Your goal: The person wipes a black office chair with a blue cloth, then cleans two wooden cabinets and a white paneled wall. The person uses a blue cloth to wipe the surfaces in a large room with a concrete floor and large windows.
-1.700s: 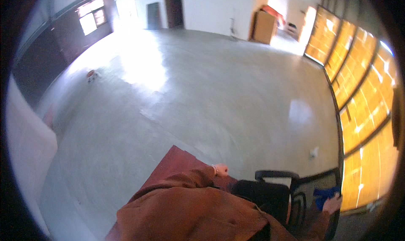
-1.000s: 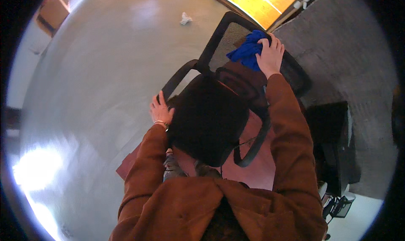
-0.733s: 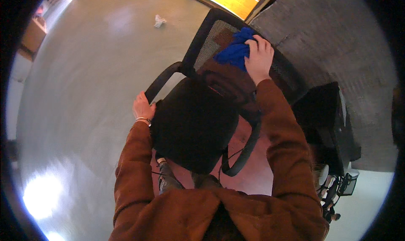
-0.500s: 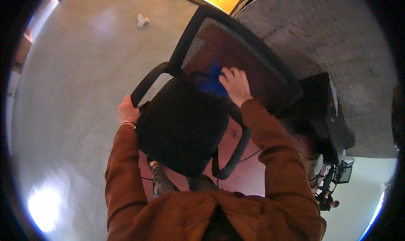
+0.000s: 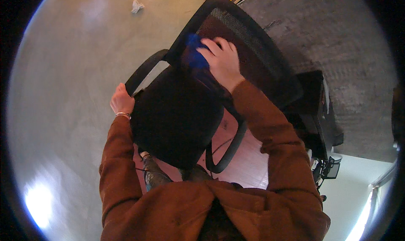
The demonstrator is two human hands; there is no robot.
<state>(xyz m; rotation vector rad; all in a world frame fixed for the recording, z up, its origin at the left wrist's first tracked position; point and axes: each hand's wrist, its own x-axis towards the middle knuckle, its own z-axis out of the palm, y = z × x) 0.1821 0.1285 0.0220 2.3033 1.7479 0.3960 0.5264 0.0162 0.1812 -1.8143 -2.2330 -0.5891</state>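
Observation:
A black office chair with a mesh backrest stands in front of me. My left hand is wrapped round the front end of its left armrest. Against the lower left part of the mesh, my right hand presses a blue cloth, its fingers bent over the cloth. Part of the cloth is hidden under the hand and slightly blurred. The right armrest stands free below my right forearm.
A crumpled white tissue lies on the grey floor at the far left. To the right, a black cabinet stands against a dark grey wall. A thin cable runs beneath the chair.
My right hand has moved up and left across the mesh with the blue cloth. My left hand keeps its hold on the armrest. The whole view has shifted slightly.

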